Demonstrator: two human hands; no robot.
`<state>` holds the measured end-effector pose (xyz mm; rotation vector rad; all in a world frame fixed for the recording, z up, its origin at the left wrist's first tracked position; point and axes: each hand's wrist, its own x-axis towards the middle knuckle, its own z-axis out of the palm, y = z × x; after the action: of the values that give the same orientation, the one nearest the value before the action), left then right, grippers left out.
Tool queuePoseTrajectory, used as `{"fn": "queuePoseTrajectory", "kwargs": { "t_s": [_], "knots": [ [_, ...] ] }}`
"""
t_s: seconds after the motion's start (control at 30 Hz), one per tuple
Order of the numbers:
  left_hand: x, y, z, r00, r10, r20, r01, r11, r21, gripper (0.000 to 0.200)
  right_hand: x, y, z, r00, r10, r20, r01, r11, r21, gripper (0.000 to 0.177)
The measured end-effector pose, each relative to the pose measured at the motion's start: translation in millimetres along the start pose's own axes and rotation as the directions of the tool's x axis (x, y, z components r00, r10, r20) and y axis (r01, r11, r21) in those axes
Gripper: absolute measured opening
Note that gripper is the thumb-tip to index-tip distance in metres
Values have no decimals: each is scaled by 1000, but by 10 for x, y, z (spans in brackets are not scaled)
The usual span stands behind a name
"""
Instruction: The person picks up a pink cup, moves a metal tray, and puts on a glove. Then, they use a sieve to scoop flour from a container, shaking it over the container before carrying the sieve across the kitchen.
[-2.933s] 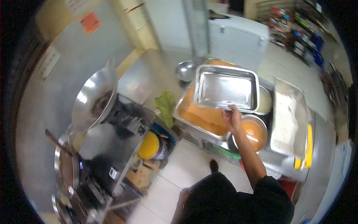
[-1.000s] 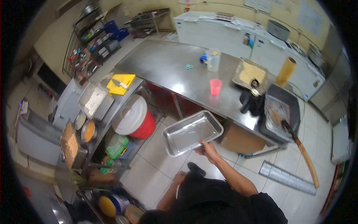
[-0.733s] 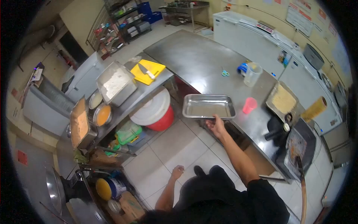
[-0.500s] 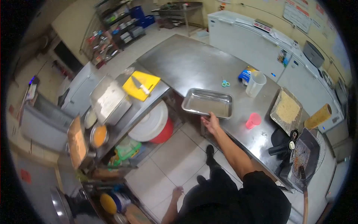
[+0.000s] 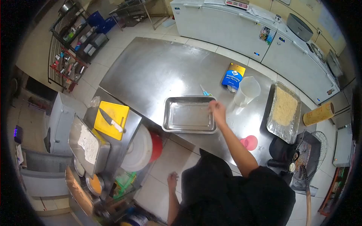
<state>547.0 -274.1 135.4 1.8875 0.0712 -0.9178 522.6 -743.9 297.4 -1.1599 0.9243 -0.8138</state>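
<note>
A rectangular stainless steel tray [image 5: 190,130] sits on the metal table by its near edge, with nothing in it. My right hand [image 5: 217,112] is over the tray's right end, fingers bent and slightly apart, with nothing visible in them. Just beyond the tray's far rim lie scissors with light blue handles [image 5: 206,93], partly hidden. My left hand [image 5: 172,180] hangs low over the floor, loosely curled and holding nothing. To the right of my right hand stand a clear plastic pitcher [image 5: 247,91] and a pink cup [image 5: 249,142].
A blue box [image 5: 233,76] is behind the pitcher. Farther right are a tray of crumbs [image 5: 285,106] and a dark fryer pan [image 5: 307,150]. On the left counter, a knife [image 5: 107,116] rests on a yellow cutting board [image 5: 113,130] beside a pan of flour [image 5: 89,145].
The tray now rests fully on the table instead of jutting over its edge. My right hand has left its near rim and moved to its right end. The view has shifted.
</note>
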Motion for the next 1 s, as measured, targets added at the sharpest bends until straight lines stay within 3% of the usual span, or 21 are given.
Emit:
{"fn": "queuePoseTrajectory", "kwargs": {
  "t_s": [0.07, 0.1, 0.17, 0.27, 0.37, 0.47, 0.5, 0.53, 0.57, 0.6, 0.63, 0.67, 0.7, 0.73, 0.8, 0.9, 0.93, 1.0],
  "knots": [
    [111, 646, 169, 997, 76, 26, -77, 997, 32, 33, 705, 296, -177, 919, -230, -321, 113, 932, -345, 23],
    [175, 876, 226, 990, 131, 59, -134, 990, 49, 34, 837, 281, -204, 891, -299, -341, 106, 868, -486, 24],
    [284, 1257, 263, 970, 210, 123, -222, 971, 87, 35, 993, 284, -195, 830, -433, -350, 51, 685, -727, 27],
    [326, 1594, 370, 954, 224, 198, -249, 961, 116, 36, 929, -59, -129, 809, -457, -369, 14, 643, -766, 39],
    [461, 1558, 336, 927, 268, 262, -312, 939, 144, 36, 1092, -259, -133, 798, -573, -189, 55, 382, -922, 52],
    [509, 1546, 285, 916, 233, 327, -299, 939, 168, 35, 1449, -207, -223, 835, -497, -236, -213, 102, -972, 60],
    [530, 1556, 261, 922, 217, 319, -281, 944, 171, 34, 1448, -359, -228, 898, -335, -285, -245, 158, -957, 66],
    [495, 1633, 231, 928, 186, 322, -257, 947, 194, 35, 1599, -337, -232, 877, -385, -286, -219, 210, -953, 64],
    [472, 1700, 217, 939, 156, 307, -225, 952, 206, 35, 1605, -287, -299, 925, -175, -337, -279, 289, -916, 49],
    [471, 1725, 200, 913, 276, 302, -334, 929, 159, 35, 2145, 440, -703, 904, -415, -100, -58, 114, -992, 38],
    [483, 1734, 180, 873, 391, 290, -439, 890, 123, 36, 2146, 226, -660, 937, -342, -72, -49, 76, -996, 36],
    [471, 1854, 151, 890, 357, 283, -401, 909, 114, 36, 2330, 474, -841, 708, -685, 169, 162, -75, -984, 40],
    [419, 1989, 122, 903, 319, 289, -360, 928, 99, 36, 2110, 130, -612, 722, -688, 70, 128, 33, -991, 43],
    [396, 2061, 104, 895, 366, 256, -391, 919, 55, 36, 2128, 34, -586, 662, -746, 71, 222, 104, -969, 44],
    [414, 2226, 56, 859, 462, 220, -471, 882, -16, 37, 1524, -746, 0, 806, -579, -123, 106, 344, -933, 43],
    [385, 2565, -19, 842, 465, 275, -388, 874, -291, 47, 1336, -1086, 322, 677, -732, 81, 515, 393, -762, 39],
    [422, 2698, -10, 843, 473, 257, -369, 855, -365, 52, 895, -1354, 721, 735, -669, 110, 520, 452, -725, 39],
    [334, 2995, -37, 838, 488, 244, -315, 798, -513, 61, 679, -1201, 1057, 742, -597, 305, 656, 553, -514, 39]
  ]
}}
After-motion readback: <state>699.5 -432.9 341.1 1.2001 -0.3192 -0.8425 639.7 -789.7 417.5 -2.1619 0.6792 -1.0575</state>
